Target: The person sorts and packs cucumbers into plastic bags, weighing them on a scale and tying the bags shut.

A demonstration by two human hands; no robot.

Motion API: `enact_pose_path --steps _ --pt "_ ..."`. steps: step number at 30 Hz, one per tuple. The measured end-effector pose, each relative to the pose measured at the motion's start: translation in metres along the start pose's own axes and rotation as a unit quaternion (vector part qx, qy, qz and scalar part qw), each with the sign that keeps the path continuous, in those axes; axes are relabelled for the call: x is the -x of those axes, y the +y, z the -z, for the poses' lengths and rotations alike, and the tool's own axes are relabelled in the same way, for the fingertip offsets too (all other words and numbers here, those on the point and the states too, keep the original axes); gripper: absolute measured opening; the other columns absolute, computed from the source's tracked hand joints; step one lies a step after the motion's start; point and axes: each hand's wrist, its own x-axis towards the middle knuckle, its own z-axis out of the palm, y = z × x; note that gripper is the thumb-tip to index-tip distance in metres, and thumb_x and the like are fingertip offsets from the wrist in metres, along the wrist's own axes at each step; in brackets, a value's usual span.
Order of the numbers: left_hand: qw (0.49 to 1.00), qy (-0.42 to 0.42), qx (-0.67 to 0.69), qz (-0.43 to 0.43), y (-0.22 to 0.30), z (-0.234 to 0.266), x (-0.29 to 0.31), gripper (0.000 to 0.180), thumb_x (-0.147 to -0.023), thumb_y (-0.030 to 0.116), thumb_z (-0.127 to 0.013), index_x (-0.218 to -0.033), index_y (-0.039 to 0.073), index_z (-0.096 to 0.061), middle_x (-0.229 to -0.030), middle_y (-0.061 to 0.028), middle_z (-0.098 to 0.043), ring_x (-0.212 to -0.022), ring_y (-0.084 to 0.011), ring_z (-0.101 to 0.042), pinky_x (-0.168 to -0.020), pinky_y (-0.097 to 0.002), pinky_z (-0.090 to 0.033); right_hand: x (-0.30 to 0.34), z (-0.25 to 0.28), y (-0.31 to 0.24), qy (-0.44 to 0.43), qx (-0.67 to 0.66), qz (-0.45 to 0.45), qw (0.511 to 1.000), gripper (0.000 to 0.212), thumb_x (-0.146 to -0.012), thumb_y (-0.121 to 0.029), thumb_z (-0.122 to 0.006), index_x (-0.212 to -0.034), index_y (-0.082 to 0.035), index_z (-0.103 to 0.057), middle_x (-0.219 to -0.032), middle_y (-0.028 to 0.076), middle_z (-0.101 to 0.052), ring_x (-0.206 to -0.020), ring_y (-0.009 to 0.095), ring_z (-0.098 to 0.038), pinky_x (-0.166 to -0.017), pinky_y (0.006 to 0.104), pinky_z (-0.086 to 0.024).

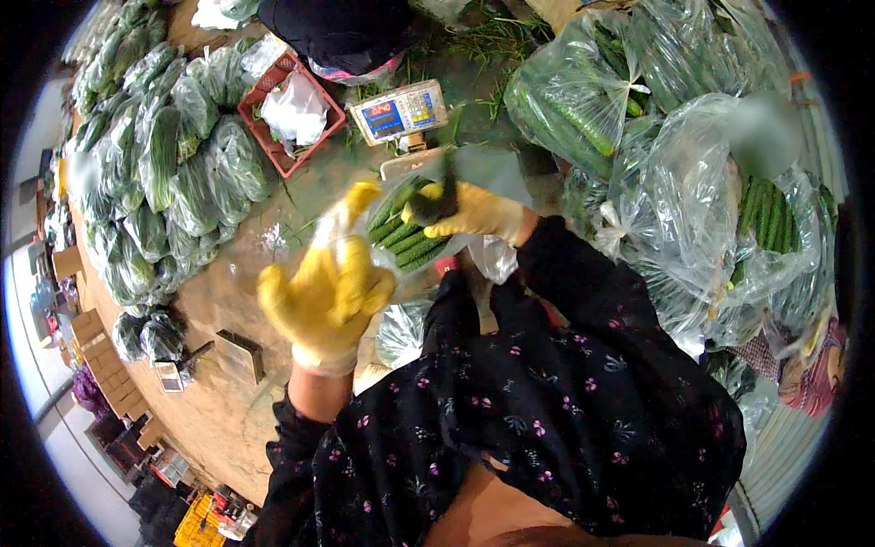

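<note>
My left hand (324, 290), in a yellow-coated work glove, is raised to the left of a clear plastic bag. Its thumb and index finger stand apart, the other fingers are partly bent, and I see nothing in its grip. Several green cucumbers (401, 239) lie side by side in the bag in front of me. Over the bag's right side my right hand (469, 214), gloved alike, grips a dark green cucumber (447, 187), blurred and upright. A digital scale with a lit display (399, 111) stands just beyond the bag.
A red plastic crate (293, 114) holding white bags stands beside the scale. Many filled bags of cucumbers (173, 173) are piled at left. Large clear sacks of cucumbers (693, 201) crowd the right. A dark-capped person (337, 36) is across from me. A small wooden stool (239, 356) sits at lower left.
</note>
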Motion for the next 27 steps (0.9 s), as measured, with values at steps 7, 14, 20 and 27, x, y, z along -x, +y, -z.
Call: enact_pose_path --steps 7,14,20,27 --pt "0.997 0.009 0.027 -0.069 0.043 0.003 0.039 0.104 -0.071 0.046 -0.067 -0.138 -0.008 -0.009 -0.055 0.0006 -0.038 -0.042 -0.0084 -0.031 -0.049 -0.0243 -0.031 0.013 0.049 0.025 0.113 0.504 -0.256 0.817 0.048 -0.067 -0.034 -0.065 -0.109 -0.013 -0.060 -0.111 0.014 -0.059 -0.103 0.032 -0.055 -0.084 0.0414 -0.044" --pt "0.984 0.171 -0.052 0.022 0.026 0.120 0.007 0.072 -0.085 0.045 -0.047 -0.131 -0.007 -0.032 -0.061 -0.0019 -0.047 -0.047 -0.0137 -0.042 -0.067 -0.0263 -0.043 0.059 0.114 0.009 0.239 0.607 -0.243 0.718 0.033 -0.074 -0.034 -0.058 -0.075 -0.002 -0.064 -0.075 0.020 -0.060 -0.073 0.035 -0.058 -0.068 0.0429 -0.046" --pt "0.936 0.352 -0.009 0.010 -0.014 0.247 -0.007 0.045 -0.085 0.045 -0.049 -0.109 0.008 -0.055 -0.085 -0.0010 -0.059 -0.077 -0.0179 -0.054 -0.079 -0.0371 -0.041 0.006 0.079 0.031 0.240 0.085 -0.288 0.923 0.047 -0.073 -0.038 -0.065 -0.104 -0.003 -0.060 -0.086 0.010 -0.062 -0.081 0.021 -0.057 -0.068 0.0341 -0.044" --pt "0.950 0.296 -0.090 0.051 -0.031 0.277 -0.056 0.034 -0.082 0.044 -0.055 -0.100 0.016 -0.052 -0.091 -0.0018 -0.056 -0.081 -0.0191 -0.051 -0.077 -0.0368 -0.040 0.168 0.065 -0.105 0.340 0.055 -0.039 0.938 0.030 -0.086 -0.019 -0.056 -0.110 -0.002 -0.058 -0.100 0.008 -0.064 -0.089 0.016 -0.061 -0.078 0.0287 -0.048"
